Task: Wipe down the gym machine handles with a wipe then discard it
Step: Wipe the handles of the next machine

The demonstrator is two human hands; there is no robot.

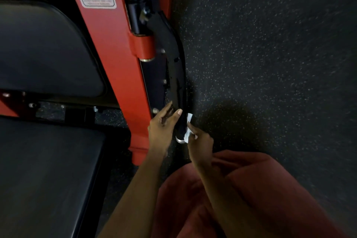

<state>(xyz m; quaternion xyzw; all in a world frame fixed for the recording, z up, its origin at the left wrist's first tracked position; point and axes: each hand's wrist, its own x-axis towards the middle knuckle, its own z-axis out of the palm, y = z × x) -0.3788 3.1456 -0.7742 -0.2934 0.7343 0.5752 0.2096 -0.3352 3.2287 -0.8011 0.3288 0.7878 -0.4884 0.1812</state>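
The person's right hand (201,141) pinches a crumpled white wipe (187,133), pressing it against the right side of the black machine handle (176,75) just above its metal end cap (180,139). The left hand (162,127) lies against the handle's left side with thumb and fingers straight, not clamped round it. The handle hangs beside the red frame (123,67), right of the black seat pad (48,170), over speckled rubber floor (270,44).
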